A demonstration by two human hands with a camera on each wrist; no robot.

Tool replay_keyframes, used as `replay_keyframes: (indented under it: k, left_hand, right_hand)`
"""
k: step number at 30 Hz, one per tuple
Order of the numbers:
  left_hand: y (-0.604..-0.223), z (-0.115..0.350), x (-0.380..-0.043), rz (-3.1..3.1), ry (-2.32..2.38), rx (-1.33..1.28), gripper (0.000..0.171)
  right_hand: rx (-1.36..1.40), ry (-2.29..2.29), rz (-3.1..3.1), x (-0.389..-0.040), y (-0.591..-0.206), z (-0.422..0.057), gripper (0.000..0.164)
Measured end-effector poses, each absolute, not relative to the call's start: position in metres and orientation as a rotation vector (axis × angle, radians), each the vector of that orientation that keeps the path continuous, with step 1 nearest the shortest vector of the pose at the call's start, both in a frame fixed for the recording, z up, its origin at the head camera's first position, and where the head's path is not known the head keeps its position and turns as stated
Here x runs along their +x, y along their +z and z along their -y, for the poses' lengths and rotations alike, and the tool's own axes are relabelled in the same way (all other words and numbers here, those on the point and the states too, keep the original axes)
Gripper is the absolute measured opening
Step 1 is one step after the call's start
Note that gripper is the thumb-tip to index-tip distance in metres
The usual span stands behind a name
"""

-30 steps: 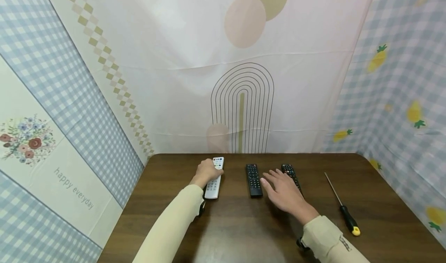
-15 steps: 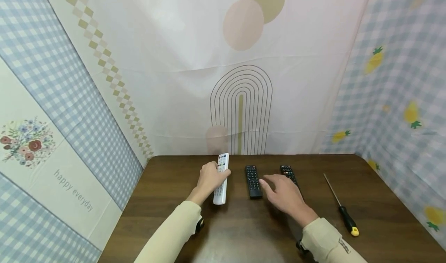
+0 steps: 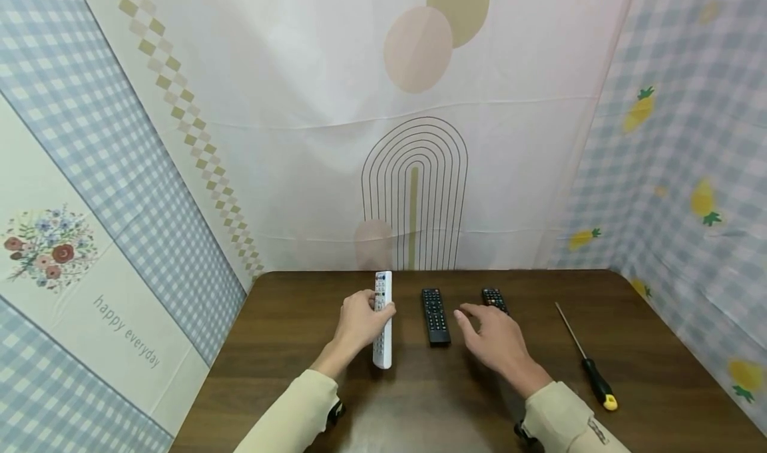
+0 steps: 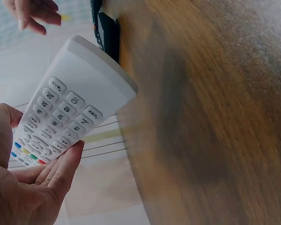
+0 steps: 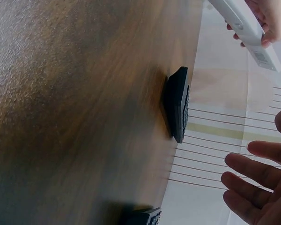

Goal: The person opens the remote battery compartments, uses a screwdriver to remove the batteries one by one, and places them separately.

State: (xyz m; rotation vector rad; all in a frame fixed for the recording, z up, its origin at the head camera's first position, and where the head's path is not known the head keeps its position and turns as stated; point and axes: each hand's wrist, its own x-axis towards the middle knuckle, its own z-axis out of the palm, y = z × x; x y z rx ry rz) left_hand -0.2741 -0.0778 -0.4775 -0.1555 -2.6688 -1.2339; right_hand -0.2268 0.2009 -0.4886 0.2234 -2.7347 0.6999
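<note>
Patterned cloth [image 3: 299,186] hanging behind brown table [image 3: 278,333]. Left hand [image 3: 358,321] pinching white remote [image 3: 382,348] between thumb and fingers, holding it tilted above table; I'm judging lifting step in hand, next move calling for steady pinch. Right hand [image 3: 497,340] hovering near middle black remote [image 3: 435,318], fingers slightly spread, gripping nothing. Unlike second ago, white remote no longer lying on table.

White remote [image 3: 383,343] partly covered, left sleeve [image 3: 291,414] cropped
</note>
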Motion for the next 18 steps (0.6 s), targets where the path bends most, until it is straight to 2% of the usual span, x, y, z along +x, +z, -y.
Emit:
replay_keyframes:
  k: [9, 18]
  left_hand:
    - [-0.4703, 0.0804, -0.2702, 2.636, -1.286, -0.109, 0.042]
    - [-0.4709, 0.0845, -0.2710, 2.577, -1.383, -0.123, 0.034]
  right_hand:
    - [0.222, 0.683, 2.733, -0.2260, -0.4887, -0.2013, 0.037]
    - [0.253, 0.659, 2.708, -0.2257, -0.4877, -0.1968, 0.032]
